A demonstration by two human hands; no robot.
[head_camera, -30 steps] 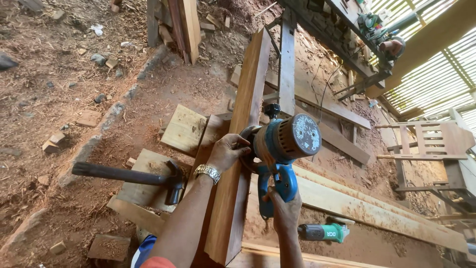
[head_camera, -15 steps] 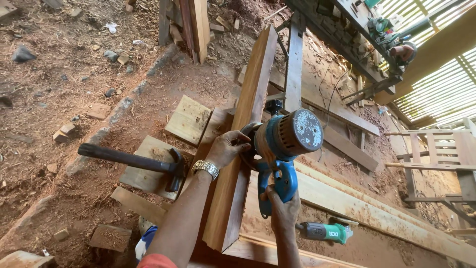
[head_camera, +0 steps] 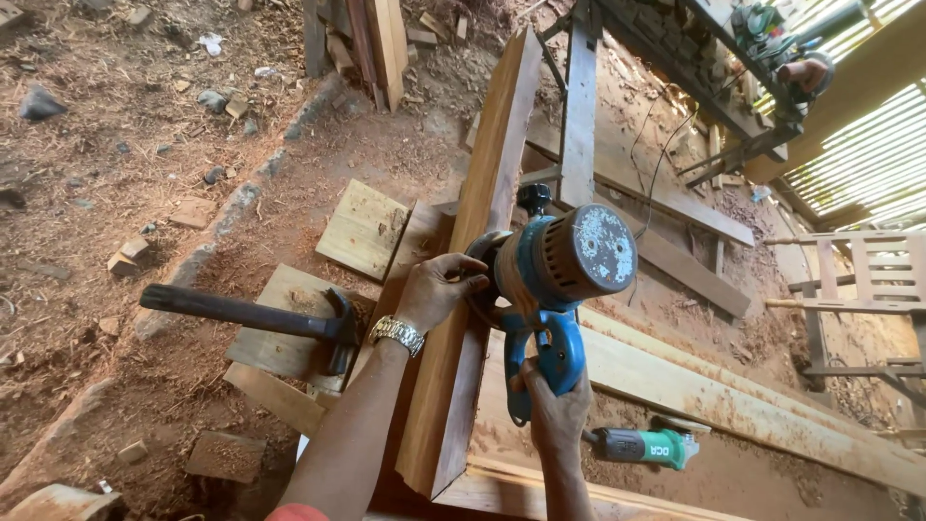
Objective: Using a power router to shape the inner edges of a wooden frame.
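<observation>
Both hands closed on blue power tool: right hand grips handle, left hand steadies front against upright plank; hammer nearby.

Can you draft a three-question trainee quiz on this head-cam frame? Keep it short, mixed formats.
1. True or false: the claw hammer is in the person's left hand.
2. Which hand grips the blue handle of the circular saw? A) left B) right C) neither
3. Fill in: the saw is set against a long wooden ____ that stands on edge.

Key
1. False: the hammer lies on a flat board; the left hand rests at the saw's guard on the plank.
2. B: the right hand wraps the handle from below.
3. plank.
</observation>
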